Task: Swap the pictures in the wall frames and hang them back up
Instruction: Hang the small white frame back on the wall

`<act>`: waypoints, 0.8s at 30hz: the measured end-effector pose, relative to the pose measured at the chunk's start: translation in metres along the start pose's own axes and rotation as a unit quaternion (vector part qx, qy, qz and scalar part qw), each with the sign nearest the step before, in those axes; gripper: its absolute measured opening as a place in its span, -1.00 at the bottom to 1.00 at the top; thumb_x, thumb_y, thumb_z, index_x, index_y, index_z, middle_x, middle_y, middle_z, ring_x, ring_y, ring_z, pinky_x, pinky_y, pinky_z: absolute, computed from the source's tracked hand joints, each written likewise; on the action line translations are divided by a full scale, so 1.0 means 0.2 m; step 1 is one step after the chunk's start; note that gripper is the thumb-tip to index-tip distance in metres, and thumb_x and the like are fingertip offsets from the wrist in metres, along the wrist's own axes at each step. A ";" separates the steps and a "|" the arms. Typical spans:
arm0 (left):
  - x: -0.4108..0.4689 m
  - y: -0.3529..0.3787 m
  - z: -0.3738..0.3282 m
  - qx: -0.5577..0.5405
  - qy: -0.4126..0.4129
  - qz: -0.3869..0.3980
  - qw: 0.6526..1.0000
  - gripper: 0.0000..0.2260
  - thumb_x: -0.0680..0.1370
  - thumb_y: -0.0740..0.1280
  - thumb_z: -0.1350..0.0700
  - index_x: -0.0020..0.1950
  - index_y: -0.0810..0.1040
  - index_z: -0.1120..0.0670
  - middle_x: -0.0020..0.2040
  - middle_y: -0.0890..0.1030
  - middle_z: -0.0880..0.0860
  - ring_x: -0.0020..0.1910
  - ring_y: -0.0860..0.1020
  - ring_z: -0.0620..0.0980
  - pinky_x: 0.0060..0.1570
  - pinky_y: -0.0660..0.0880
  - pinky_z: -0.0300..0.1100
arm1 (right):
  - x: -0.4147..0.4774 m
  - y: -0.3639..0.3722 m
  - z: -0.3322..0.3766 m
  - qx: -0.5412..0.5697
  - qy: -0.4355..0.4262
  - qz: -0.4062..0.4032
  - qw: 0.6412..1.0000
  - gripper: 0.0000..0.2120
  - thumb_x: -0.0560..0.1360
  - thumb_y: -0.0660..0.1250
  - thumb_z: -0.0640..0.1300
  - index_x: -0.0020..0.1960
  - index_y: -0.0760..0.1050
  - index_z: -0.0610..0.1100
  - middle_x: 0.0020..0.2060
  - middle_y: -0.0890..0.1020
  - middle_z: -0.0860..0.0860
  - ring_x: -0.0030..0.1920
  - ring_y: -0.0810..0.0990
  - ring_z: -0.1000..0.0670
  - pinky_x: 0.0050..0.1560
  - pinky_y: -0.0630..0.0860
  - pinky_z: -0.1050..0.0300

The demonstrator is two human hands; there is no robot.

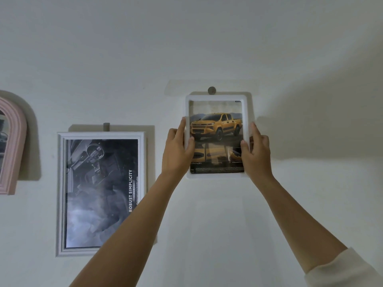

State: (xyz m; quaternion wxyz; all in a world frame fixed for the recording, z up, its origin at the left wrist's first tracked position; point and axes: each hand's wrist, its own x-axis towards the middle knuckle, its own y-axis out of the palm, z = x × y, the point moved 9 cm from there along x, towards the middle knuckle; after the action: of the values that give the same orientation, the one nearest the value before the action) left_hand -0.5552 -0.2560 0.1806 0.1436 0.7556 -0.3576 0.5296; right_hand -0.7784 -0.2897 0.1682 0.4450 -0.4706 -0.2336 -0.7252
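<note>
Pink arched frame (12, 146) hangs far left, then the grey-print frame (101, 193). Your left hand (178, 150) and right hand (257, 154) each clasp a side of the truck frame (216, 129), thumbs over the front, likely to keep it level under its peg (211, 90).

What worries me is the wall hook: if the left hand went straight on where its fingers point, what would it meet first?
The left hand would probably meet only bare white wall above the white frame it grips; the round grey hook sits right of that line.
</note>
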 end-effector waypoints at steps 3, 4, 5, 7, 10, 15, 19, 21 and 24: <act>-0.01 0.02 0.01 0.010 0.005 0.002 1.000 -0.44 0.58 0.22 0.04 0.52 0.06 -0.09 0.18 0.32 0.00 0.18 0.40 -0.03 0.11 0.53 -0.06 | -0.01 -0.01 -0.01 0.009 0.006 0.001 1.000 -0.52 0.59 0.15 -0.19 0.48 0.14 -0.09 0.03 0.32 -0.10 -0.15 0.40 0.11 -0.25 0.29 0.66; -0.02 0.02 0.01 0.014 0.007 0.001 1.000 -0.43 0.57 0.24 0.05 0.52 0.06 -0.08 0.21 0.31 0.01 0.21 0.37 -0.03 0.15 0.50 -0.06 | -0.01 -0.01 -0.01 0.010 0.009 0.002 1.000 -0.53 0.59 0.15 -0.19 0.47 0.15 -0.09 0.03 0.32 -0.09 -0.14 0.39 0.11 -0.24 0.29 0.66; -0.02 0.02 0.02 0.013 0.009 -0.001 1.000 -0.43 0.56 0.25 0.06 0.51 0.08 -0.07 0.24 0.31 0.03 0.24 0.36 -0.02 0.19 0.47 -0.07 | -0.01 -0.01 -0.01 0.008 0.011 0.003 1.000 -0.53 0.59 0.15 -0.18 0.47 0.15 -0.09 0.03 0.32 -0.08 -0.11 0.39 0.08 -0.23 0.31 0.65; -0.03 0.01 0.02 0.004 0.009 -0.008 1.000 -0.43 0.56 0.27 0.07 0.51 0.11 -0.04 0.28 0.29 0.05 0.27 0.34 -0.01 0.25 0.42 -0.09 | -0.02 -0.01 -0.02 0.007 0.012 0.004 1.000 -0.53 0.59 0.15 -0.17 0.47 0.15 -0.07 0.03 0.31 -0.05 -0.04 0.39 0.04 -0.20 0.36 0.56; -0.04 0.01 0.03 0.001 0.004 -0.006 1.000 -0.43 0.55 0.28 0.08 0.50 0.12 -0.03 0.30 0.29 0.06 0.28 0.35 0.01 0.25 0.41 -0.08 | -0.03 0.00 -0.03 0.010 0.014 0.006 1.000 -0.53 0.59 0.16 -0.17 0.47 0.16 -0.06 0.02 0.31 -0.03 -0.01 0.41 0.02 -0.12 0.36 0.41; -0.04 0.00 0.03 0.003 0.001 0.006 1.000 -0.44 0.56 0.27 0.10 0.50 0.12 0.00 0.32 0.28 0.08 0.30 0.32 0.01 0.27 0.39 -0.08 | -0.04 0.01 -0.04 0.012 0.018 0.014 1.000 -0.55 0.59 0.16 -0.18 0.46 0.18 -0.08 0.04 0.31 -0.01 0.01 0.40 0.04 -0.20 0.34 0.49; -0.04 -0.02 0.02 0.007 0.000 0.014 1.000 -0.45 0.57 0.25 0.05 0.51 0.11 -0.01 0.33 0.26 0.06 0.31 0.32 0.00 0.24 0.44 -0.06 | -0.03 -0.03 0.00 -0.009 0.004 0.001 1.000 -0.57 0.57 0.18 -0.18 0.42 0.23 -0.13 0.06 0.36 -0.07 0.06 0.45 -0.05 0.00 0.49 0.27; -0.03 -0.06 0.01 0.014 -0.002 0.010 1.000 -0.46 0.58 0.24 0.01 0.51 0.12 0.00 0.35 0.26 0.05 0.31 0.32 -0.02 0.22 0.45 -0.08 | -0.02 -0.06 0.03 -0.037 -0.005 -0.013 0.999 -0.59 0.56 0.20 -0.18 0.39 0.25 -0.14 0.12 0.39 -0.14 0.12 0.44 -0.11 0.06 0.50 0.08; -0.03 -0.17 -0.03 0.041 0.014 -0.005 0.999 -0.50 0.58 0.22 0.00 0.49 0.17 0.03 0.36 0.29 0.04 0.32 0.31 -0.04 0.26 0.37 -0.12 | -0.03 -0.08 0.15 -0.089 -0.040 -0.030 0.995 -0.61 0.54 0.21 -0.19 0.35 0.30 -0.16 0.12 0.43 -0.17 0.13 0.42 -0.12 0.02 0.45 0.07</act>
State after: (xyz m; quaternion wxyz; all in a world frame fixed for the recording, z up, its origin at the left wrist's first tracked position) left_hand -0.5371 -0.2265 0.1836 0.1201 0.7554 -0.3293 0.5536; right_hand -0.7777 -0.2562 0.1779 0.3700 -0.5299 -0.1996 -0.7365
